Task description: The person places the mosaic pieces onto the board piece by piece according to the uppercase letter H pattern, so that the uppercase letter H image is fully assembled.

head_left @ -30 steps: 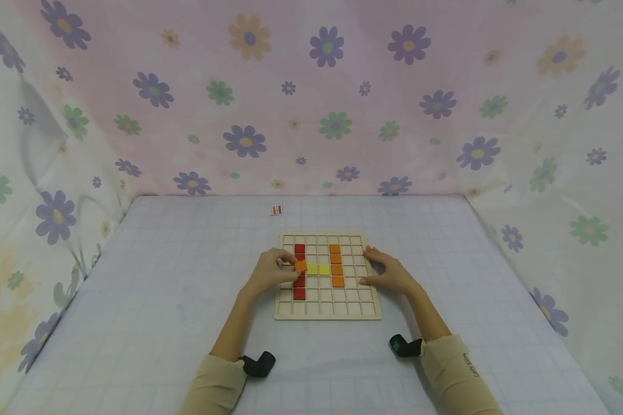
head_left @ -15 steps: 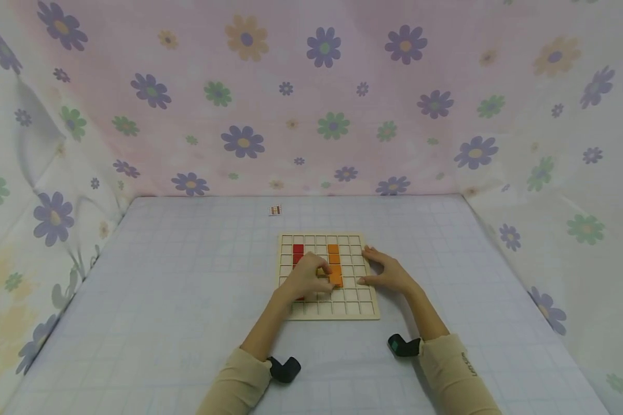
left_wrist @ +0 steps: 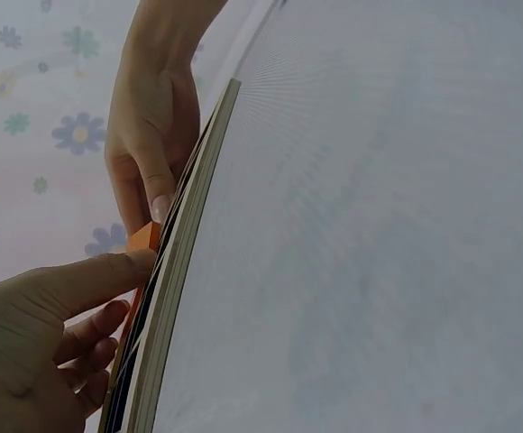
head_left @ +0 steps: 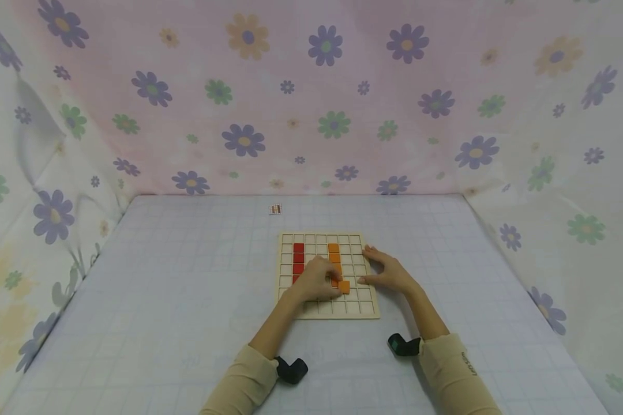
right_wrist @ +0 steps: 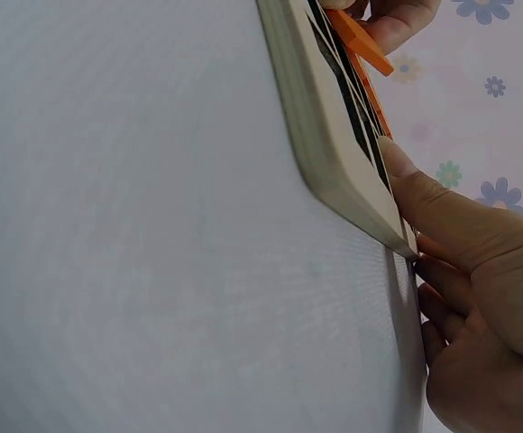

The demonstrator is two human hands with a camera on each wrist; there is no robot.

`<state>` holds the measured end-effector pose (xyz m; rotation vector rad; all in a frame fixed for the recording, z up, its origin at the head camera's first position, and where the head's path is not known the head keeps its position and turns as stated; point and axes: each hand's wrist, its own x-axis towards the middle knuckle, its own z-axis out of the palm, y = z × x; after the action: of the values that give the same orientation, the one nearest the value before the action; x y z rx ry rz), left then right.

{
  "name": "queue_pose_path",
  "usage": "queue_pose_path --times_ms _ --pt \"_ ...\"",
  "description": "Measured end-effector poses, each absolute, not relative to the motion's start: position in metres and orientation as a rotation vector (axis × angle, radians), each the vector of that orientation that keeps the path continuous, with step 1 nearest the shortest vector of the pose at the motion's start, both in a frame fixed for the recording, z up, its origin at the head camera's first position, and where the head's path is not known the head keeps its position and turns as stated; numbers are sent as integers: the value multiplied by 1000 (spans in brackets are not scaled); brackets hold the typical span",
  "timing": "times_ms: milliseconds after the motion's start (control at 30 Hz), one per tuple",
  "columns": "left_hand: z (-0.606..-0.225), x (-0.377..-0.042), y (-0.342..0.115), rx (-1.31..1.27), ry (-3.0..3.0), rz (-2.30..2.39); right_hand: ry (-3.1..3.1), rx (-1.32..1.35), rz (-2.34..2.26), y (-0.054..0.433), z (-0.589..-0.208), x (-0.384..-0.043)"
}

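A square wooden grid board (head_left: 337, 311) lies on the table. My left hand (head_left: 314, 280) reaches over it and pinches an orange square tile (head_left: 344, 287) between thumb and fingers. That tile (right_wrist: 361, 41) is tilted in the right wrist view, close above the grid. Just behind it runs a column of orange tiles (head_left: 334, 257), its lower part behind my fingers. Red tiles (head_left: 298, 258) form another column on the left, with its lower end covered by my hand. My right hand (head_left: 389, 274) rests against the board's right edge, thumb (right_wrist: 395, 158) on the rim.
A small printed card (head_left: 276, 209) lies behind the board near the table's far edge. Black wrist devices (head_left: 292, 370) stick out from both sleeves. Flowered cloth (head_left: 311, 104) hangs at the back and sides.
Carrying the orange tile, my left hand has moved right and toward me, from the red column past the orange one. The yellow tiles are now hidden behind it. My right hand has stayed put.
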<state>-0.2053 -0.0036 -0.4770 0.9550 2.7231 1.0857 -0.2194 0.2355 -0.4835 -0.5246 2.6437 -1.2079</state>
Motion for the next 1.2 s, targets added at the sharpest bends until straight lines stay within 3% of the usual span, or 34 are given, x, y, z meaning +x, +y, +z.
queue_pose_path --times_ms 1200 --pt "-479 -208 -10 892 2446 1260 2638 -502 -1206 234 -483 -220"
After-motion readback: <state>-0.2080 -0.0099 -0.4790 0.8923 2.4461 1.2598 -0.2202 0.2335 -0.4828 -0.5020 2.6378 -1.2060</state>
